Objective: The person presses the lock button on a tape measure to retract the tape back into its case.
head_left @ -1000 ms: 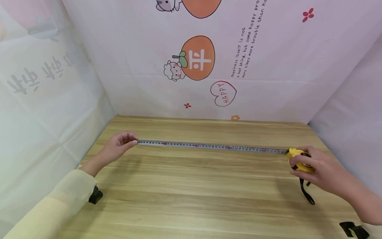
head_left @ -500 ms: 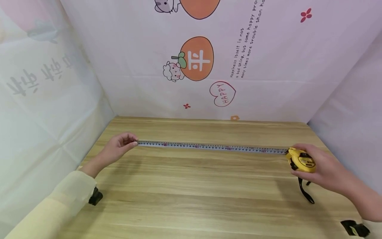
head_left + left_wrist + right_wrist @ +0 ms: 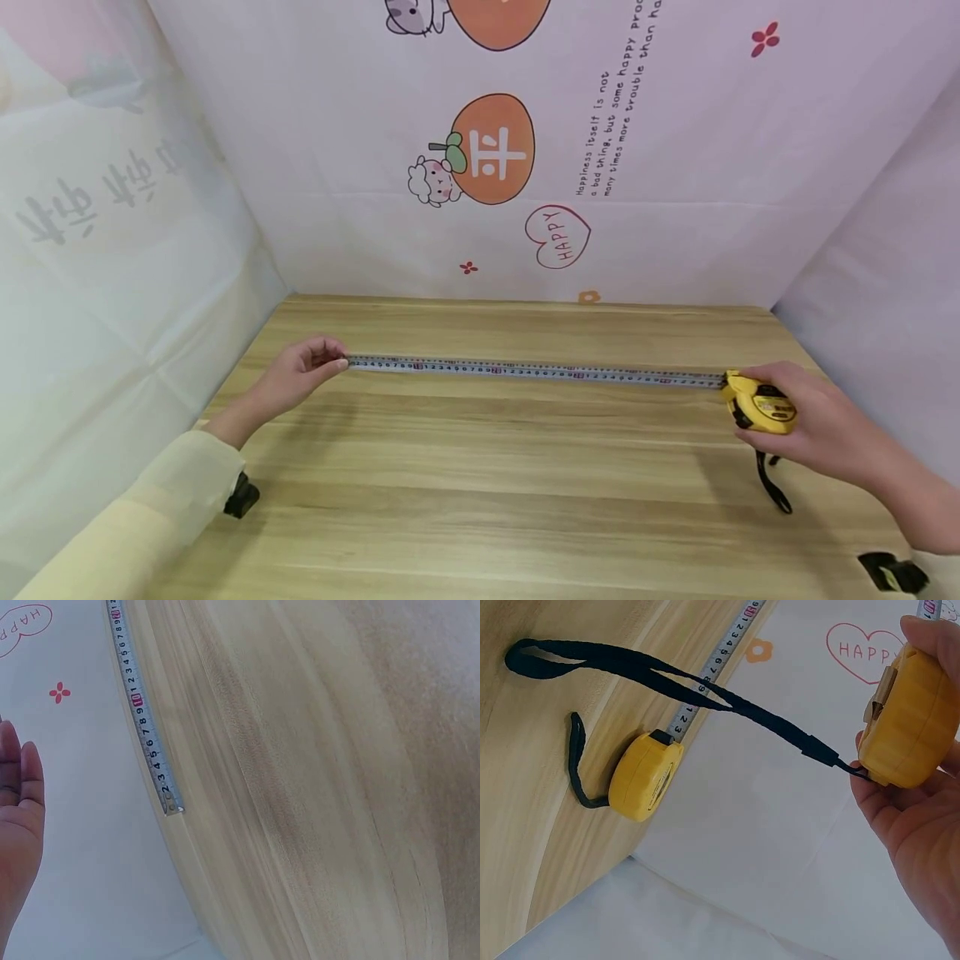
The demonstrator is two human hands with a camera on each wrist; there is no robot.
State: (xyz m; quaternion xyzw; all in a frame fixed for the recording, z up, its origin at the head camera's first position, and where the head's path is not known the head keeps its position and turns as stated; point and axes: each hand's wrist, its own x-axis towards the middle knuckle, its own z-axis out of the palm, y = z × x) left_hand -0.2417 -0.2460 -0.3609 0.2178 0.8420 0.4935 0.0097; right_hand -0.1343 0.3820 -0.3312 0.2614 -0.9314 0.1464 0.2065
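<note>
My left hand (image 3: 300, 375) pinches the end of a steel tape measure blade (image 3: 536, 372) between thumb and fingertips. The blade runs straight across to a yellow and black tape measure (image 3: 759, 408), which my right hand (image 3: 817, 433) grips by its case. A black wrist strap (image 3: 652, 671) hangs from that case. In the right wrist view a second yellow tape measure (image 3: 641, 776) lies on the wooden table with its blade drawn out. The left wrist view shows this lying blade (image 3: 146, 727) and its metal end, apart from my hand (image 3: 19, 825). The held tape largely hides it in the head view.
The wooden table (image 3: 510, 500) reaches back to a white printed cloth (image 3: 337, 233). More cloth hangs on the left side (image 3: 150, 275) and on the right side (image 3: 892, 250). Each wrist carries a black mount, such as the one (image 3: 242, 496) at the left cuff.
A finger of my right hand that lay across the case's face has moved off it, and the label shows. Both hands stay almost in place; the blade's left end sits slightly lower.
</note>
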